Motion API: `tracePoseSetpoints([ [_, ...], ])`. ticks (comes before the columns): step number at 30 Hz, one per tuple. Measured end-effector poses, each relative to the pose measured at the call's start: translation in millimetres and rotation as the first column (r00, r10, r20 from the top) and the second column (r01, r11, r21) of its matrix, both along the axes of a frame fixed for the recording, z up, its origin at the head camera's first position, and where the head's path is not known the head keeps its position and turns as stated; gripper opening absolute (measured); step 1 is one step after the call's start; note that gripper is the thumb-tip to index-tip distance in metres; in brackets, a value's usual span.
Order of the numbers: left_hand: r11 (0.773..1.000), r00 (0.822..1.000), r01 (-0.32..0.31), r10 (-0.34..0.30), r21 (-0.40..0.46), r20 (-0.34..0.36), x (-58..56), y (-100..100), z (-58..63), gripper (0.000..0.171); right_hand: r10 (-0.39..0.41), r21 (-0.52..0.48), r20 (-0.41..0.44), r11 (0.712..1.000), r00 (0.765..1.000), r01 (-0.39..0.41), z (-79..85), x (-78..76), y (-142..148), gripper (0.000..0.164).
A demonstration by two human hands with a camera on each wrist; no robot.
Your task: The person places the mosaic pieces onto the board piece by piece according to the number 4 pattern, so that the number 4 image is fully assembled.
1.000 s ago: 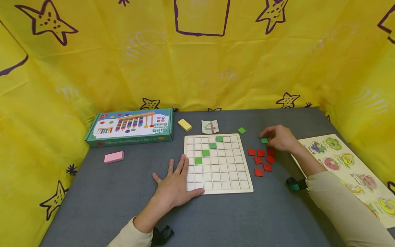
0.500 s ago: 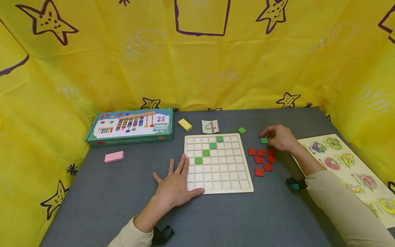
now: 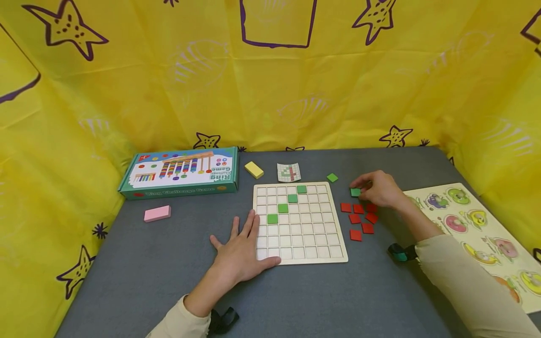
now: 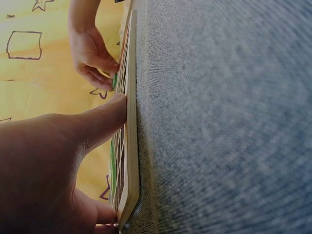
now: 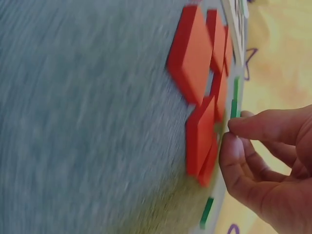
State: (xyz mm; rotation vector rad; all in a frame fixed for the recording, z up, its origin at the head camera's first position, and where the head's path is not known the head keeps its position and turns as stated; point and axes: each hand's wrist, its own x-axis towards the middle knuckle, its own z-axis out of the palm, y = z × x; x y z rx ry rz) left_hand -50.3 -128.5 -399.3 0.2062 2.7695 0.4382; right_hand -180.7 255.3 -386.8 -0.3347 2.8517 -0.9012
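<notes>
My right hand (image 3: 382, 190) pinches a small green square tile (image 3: 355, 192) just above the table, right of the wooden grid board (image 3: 301, 261). In the right wrist view the thumb and index finger meet at its edge. My left hand (image 3: 238, 256) lies with fingers spread on the board's lower left corner, and its thumb rests on the front rim. Several green tiles (image 3: 272, 219) sit in the grid's squares, in a diagonal line. Several red tiles (image 3: 355, 235) lie loose between the board and my right hand. One loose green tile (image 3: 332, 178) lies past the board's far right corner.
Behind the board lie a small pattern card (image 3: 289, 172) and a yellow block (image 3: 254, 170). At left are a Ring Challenge Game box (image 3: 179, 171) and a pink block (image 3: 157, 213). A fruit picture board (image 3: 477, 230) lies under my right forearm. Another green tile (image 5: 206, 212) shows in the right wrist view.
My right hand has moved slightly left, towards the board, with the green tile between its fingers. The left hand and the board have stayed in place.
</notes>
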Motion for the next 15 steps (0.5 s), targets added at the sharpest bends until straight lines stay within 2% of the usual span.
tracePoseSetpoints([
  [15,1.0,1.0,-0.002,0.002,0.02,0.004,-0.9,-1.5,0.5,0.117,0.051,-0.085,0.031,0.995,0.998,-0.049,4.5,14.4,-44.7,0.03],
])
